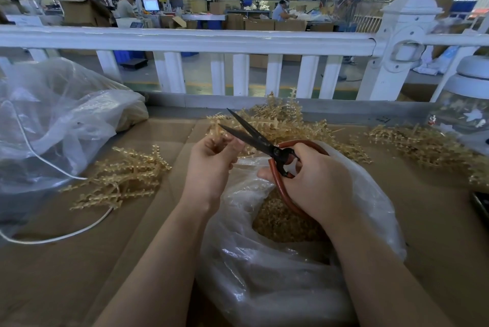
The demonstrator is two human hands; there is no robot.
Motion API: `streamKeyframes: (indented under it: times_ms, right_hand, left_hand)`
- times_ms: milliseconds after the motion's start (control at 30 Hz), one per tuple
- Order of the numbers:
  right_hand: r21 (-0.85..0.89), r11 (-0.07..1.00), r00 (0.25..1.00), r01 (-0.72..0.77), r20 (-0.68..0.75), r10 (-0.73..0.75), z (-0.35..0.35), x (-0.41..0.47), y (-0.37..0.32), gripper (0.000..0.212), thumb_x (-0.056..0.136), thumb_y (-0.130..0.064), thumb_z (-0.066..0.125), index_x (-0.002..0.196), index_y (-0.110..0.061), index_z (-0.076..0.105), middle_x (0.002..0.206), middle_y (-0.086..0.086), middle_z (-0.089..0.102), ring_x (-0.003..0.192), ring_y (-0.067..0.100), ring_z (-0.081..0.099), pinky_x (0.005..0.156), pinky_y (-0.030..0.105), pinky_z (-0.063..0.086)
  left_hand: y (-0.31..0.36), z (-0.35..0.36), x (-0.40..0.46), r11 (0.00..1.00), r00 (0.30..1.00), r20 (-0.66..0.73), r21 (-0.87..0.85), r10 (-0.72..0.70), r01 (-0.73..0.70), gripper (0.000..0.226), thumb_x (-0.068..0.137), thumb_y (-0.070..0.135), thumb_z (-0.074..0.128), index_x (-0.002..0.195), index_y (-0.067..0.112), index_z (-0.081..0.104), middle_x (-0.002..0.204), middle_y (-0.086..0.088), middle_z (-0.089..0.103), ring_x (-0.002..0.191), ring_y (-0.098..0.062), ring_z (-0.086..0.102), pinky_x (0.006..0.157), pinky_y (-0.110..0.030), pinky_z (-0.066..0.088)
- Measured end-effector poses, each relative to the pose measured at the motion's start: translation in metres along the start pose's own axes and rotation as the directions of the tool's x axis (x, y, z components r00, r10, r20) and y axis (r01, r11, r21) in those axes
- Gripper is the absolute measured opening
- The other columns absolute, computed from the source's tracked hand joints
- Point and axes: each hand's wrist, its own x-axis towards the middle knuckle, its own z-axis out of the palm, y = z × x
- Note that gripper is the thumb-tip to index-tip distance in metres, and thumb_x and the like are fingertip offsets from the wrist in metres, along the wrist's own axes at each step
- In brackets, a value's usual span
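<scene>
My right hand (pixel 315 181) grips the red-brown handles of black scissors (pixel 251 133), whose blades stand apart and point up-left. My left hand (pixel 211 162) pinches a small tan plastic strip (pixel 218 129) at the blade tips. Below both hands lies an open clear plastic bag (pixel 264 268) holding many small tan cut pieces (pixel 280 223). More tan plastic sprues (pixel 285 120) are heaped just behind the hands.
A cardboard sheet (pixel 79 260) covers the table. Tan sprue piles lie at left (pixel 124 181) and right (pixel 423 144). A big clear bag (pixel 53 120) with a white cord (pixel 66 234) sits at left. A white railing (pixel 185 40) runs behind. A jar (pixel 465 114) stands at right.
</scene>
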Motion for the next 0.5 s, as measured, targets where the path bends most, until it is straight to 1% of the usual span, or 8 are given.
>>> streamKeyframes:
  times_ms: [33, 100, 200, 233, 300, 367, 433, 500]
  right_hand:
    - [-0.013, 1.000, 1.000, 0.012, 0.010, -0.012, -0.003, -0.001, -0.002, 0.055, 0.077, -0.081, 0.053, 0.087, -0.028, 0.058, 0.082, -0.020, 0.053, 0.069, 0.001, 0.046, 0.054, 0.006, 0.031]
    - [-0.041, 0.999, 0.999, 0.032, 0.029, -0.031, -0.008, -0.001, -0.003, 0.050, 0.080, -0.079, 0.055, 0.088, -0.030, 0.056, 0.084, -0.021, 0.050, 0.073, 0.001, 0.045, 0.053, 0.005, 0.030]
    - [-0.082, 0.995, 0.998, 0.049, 0.054, -0.045, -0.011, -0.001, -0.003, 0.055, 0.082, -0.080, 0.051, 0.098, -0.029, 0.063, 0.086, -0.021, 0.049, 0.077, 0.000, 0.046, 0.055, 0.005, 0.031]
    - [-0.081, 0.996, 0.998, 0.047, 0.053, -0.043, -0.010, -0.001, -0.003, 0.057, 0.082, -0.080, 0.050, 0.099, -0.028, 0.064, 0.085, -0.021, 0.050, 0.076, 0.001, 0.047, 0.055, 0.005, 0.032]
    - [-0.064, 0.997, 0.999, 0.035, 0.036, -0.033, -0.006, 0.000, -0.002, 0.058, 0.081, -0.081, 0.051, 0.095, -0.026, 0.064, 0.083, -0.020, 0.052, 0.075, 0.002, 0.048, 0.057, 0.008, 0.033]
    - [-0.026, 1.000, 1.000, 0.016, 0.019, -0.015, 0.000, 0.002, -0.001, 0.059, 0.078, -0.082, 0.050, 0.091, -0.026, 0.063, 0.080, -0.018, 0.054, 0.072, 0.003, 0.049, 0.058, 0.010, 0.035]
    - [0.033, 0.999, 1.000, 0.000, -0.001, 0.000, 0.006, 0.004, 0.001, 0.063, 0.075, -0.085, 0.047, 0.089, -0.026, 0.063, 0.077, -0.018, 0.055, 0.069, 0.004, 0.050, 0.057, 0.013, 0.037]
    - [0.058, 0.998, 1.000, 0.003, -0.029, -0.002, 0.011, 0.005, 0.003, 0.062, 0.074, -0.087, 0.044, 0.084, -0.028, 0.060, 0.072, -0.018, 0.054, 0.064, 0.003, 0.050, 0.055, 0.013, 0.037]
  left_hand:
    - [0.000, 0.000, 0.000, 1.000, 1.000, -0.002, -0.009, -0.007, 0.007, 0.016, 0.092, 0.007, 0.064, 0.078, 0.013, 0.068, 0.062, 0.007, 0.056, 0.055, -0.004, 0.043, 0.056, -0.017, 0.038]
    - [0.000, 0.000, 0.000, 0.999, 1.000, -0.002, -0.044, -0.022, 0.022, 0.020, 0.092, 0.005, 0.063, 0.074, 0.014, 0.066, 0.062, 0.008, 0.057, 0.057, -0.003, 0.045, 0.057, -0.015, 0.040]
    - [0.002, 0.000, 0.000, 0.995, 0.999, 0.033, -0.098, -0.032, 0.035, 0.022, 0.092, 0.004, 0.062, 0.072, 0.013, 0.063, 0.059, 0.007, 0.054, 0.056, -0.006, 0.042, 0.056, -0.015, 0.039]
    - [0.002, 0.000, 0.000, 0.994, 0.999, 0.040, -0.105, -0.033, 0.037, 0.024, 0.092, 0.004, 0.061, 0.070, 0.014, 0.063, 0.059, 0.007, 0.053, 0.057, -0.007, 0.040, 0.056, -0.016, 0.038]
    - [0.002, -0.001, 0.000, 0.992, 0.998, 0.042, -0.119, -0.043, 0.048, 0.027, 0.091, 0.005, 0.062, 0.068, 0.017, 0.063, 0.059, 0.006, 0.051, 0.058, -0.008, 0.037, 0.057, -0.019, 0.036]
    - [0.002, -0.002, 0.000, 0.988, 0.997, 0.050, -0.143, -0.058, 0.064, 0.020, 0.088, 0.007, 0.065, 0.071, 0.017, 0.066, 0.064, 0.003, 0.052, 0.061, -0.010, 0.038, 0.060, -0.020, 0.037]
    - [0.004, -0.002, 0.000, 0.984, 0.995, 0.073, -0.164, -0.063, 0.074, 0.006, 0.082, 0.015, 0.068, 0.077, 0.017, 0.070, 0.071, 0.000, 0.055, 0.066, -0.012, 0.039, 0.064, -0.022, 0.038]
    - [0.004, -0.002, 0.000, 0.982, 0.995, 0.077, -0.174, -0.063, 0.076, 0.004, 0.078, 0.018, 0.069, 0.076, 0.018, 0.072, 0.073, -0.002, 0.056, 0.069, -0.018, 0.039, 0.068, -0.026, 0.037]
